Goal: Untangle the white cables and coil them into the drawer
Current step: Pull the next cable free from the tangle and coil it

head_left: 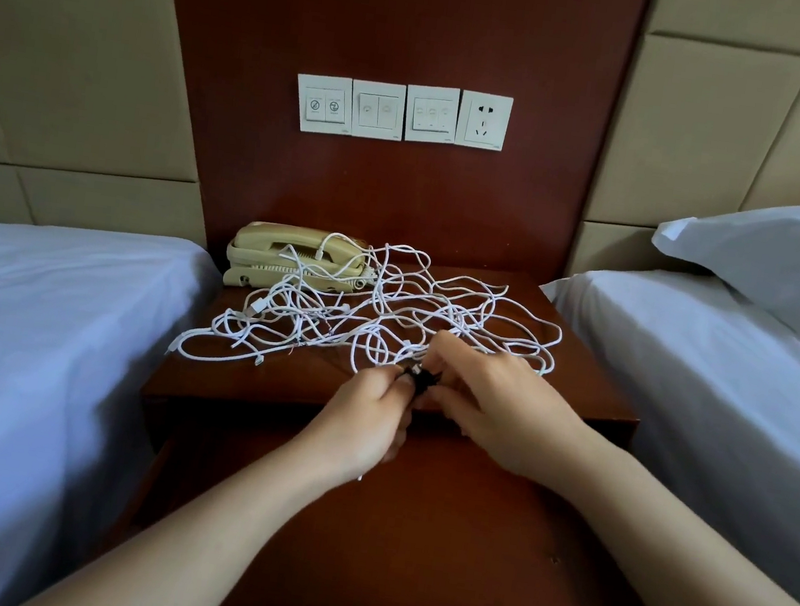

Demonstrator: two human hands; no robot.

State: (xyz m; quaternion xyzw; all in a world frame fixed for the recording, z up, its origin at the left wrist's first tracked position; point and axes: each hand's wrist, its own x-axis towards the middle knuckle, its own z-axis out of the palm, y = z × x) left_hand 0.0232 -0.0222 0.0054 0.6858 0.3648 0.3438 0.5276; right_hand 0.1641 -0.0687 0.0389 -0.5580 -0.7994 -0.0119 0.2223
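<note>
Drawer [458,539] is pulled out at the near side, below the table [586,383] top. Both forearms reach over it. Left hand [361,425] and right hand [491,406] meet at the table's near edge, fingers curled, both pinching a small black part [421,381]; can't tell what it is. White cables [386,311] lie in 1 loose tangle across the table top, near strands running right up to the hands. Far-left loops drape over a beige phone [287,257] at the far-left corner. Left bed [28,330] and right bed [706,394] flank the table, with a pillow [775,260] on the right one. Wood panel behind carries 3 switch plates [377,109] and 1 socket [484,120] at the right end.
</note>
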